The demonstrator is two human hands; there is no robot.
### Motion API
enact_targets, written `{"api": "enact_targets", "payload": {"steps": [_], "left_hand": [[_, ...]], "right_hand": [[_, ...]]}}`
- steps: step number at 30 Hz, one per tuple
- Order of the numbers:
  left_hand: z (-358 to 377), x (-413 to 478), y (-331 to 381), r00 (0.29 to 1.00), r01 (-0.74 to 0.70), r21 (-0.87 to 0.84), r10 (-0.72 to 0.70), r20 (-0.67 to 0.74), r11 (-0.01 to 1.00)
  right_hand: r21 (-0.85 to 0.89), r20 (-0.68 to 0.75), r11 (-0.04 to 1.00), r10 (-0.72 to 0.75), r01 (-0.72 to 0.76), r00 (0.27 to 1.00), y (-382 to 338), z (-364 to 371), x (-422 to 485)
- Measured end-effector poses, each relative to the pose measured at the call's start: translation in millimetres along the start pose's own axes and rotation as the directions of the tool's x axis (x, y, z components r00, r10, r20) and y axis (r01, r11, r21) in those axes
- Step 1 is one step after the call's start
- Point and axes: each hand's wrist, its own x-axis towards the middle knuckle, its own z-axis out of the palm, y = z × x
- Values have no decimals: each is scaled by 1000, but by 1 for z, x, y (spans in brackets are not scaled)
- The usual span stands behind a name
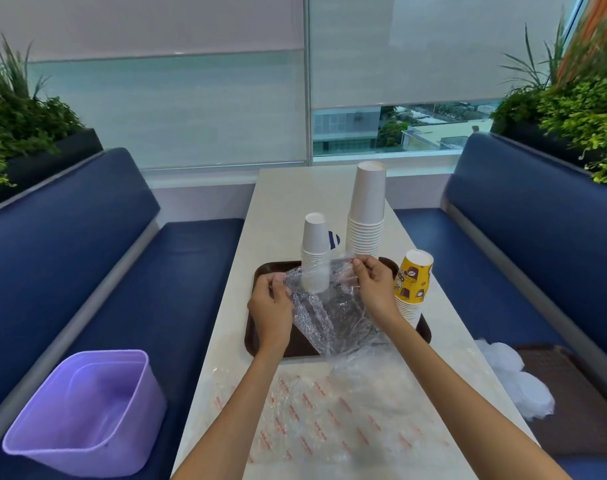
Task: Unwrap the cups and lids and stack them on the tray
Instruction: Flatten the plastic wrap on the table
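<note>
A dark brown tray (260,271) lies on the white table. On it stand three upside-down cup stacks: a small white stack (315,237), a tall white stack (367,209) and a yellow patterned stack (412,282). Over the tray's middle, my left hand (271,308) and my right hand (375,289) each pinch the top edge of a clear plastic bag (333,317) and hold it between them. Dark round things, perhaps lids, show through the bag, but I cannot tell for sure.
An empty clear wrapper with red print (333,414) lies on the table's near end. A purple bin (83,407) sits on the left bench. On the right bench, a second brown tray (572,393) holds a bag of white lids (517,379). Planters flank both benches.
</note>
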Motion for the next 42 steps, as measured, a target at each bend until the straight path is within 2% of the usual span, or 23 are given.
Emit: {"api": "enact_targets", "payload": {"steps": [5, 8, 11, 13, 15, 17, 19, 21, 25, 30, 36, 39, 42], "left_hand": [[-9, 8, 1, 996, -75, 167, 67, 50, 983], [-7, 16, 7, 962, -217, 281, 157, 221, 935], [-2, 17, 12, 919, -231, 335, 91, 384, 914], [0, 17, 8, 905, -233, 328, 80, 418, 915], [-1, 16, 2, 923, -215, 281, 100, 372, 935], [-4, 17, -5, 944, -198, 231, 122, 305, 953], [-7, 16, -9, 959, -177, 199, 124, 255, 964], [-10, 15, -11, 973, -160, 186, 123, 195, 970], [-13, 10, -14, 991, -113, 176, 99, 87, 978], [-24, 8, -25, 997, -73, 200, 64, 54, 977], [-47, 5, -39, 1000, -18, 393, 25, -12, 920], [-53, 2, -41, 1000, 21, 375, -24, 2, 927], [-60, 0, -40, 987, 74, 312, -115, 115, 947]], "right_hand": [[-160, 82, 987, -12, 25, 997, 10, 0, -2], [-225, 178, 971, -37, 77, 983, 13, 3, -4], [-206, 281, 973, -42, 103, 959, 14, 7, -6], [-184, 316, 978, -34, 97, 948, 16, 7, -6], [-195, 339, 980, 37, 32, 940, 17, 3, -6], [-284, 373, 958, 159, -51, 914, 21, -6, -9], [-426, 403, 902, 255, -67, 879, 27, -17, -15], [-499, 405, 864, 292, -58, 867, 34, -23, -21], [-525, 363, 850, 174, 47, 915, 46, -23, -34], [-565, 250, 819, 50, 104, 967, 59, -29, -38], [-647, 296, 741, 25, 181, 955, 54, -46, -32], [-649, 320, 741, 62, 171, 945, 50, -46, -25], [-591, 300, 799, 93, 109, 949, 48, -45, -18]]}}
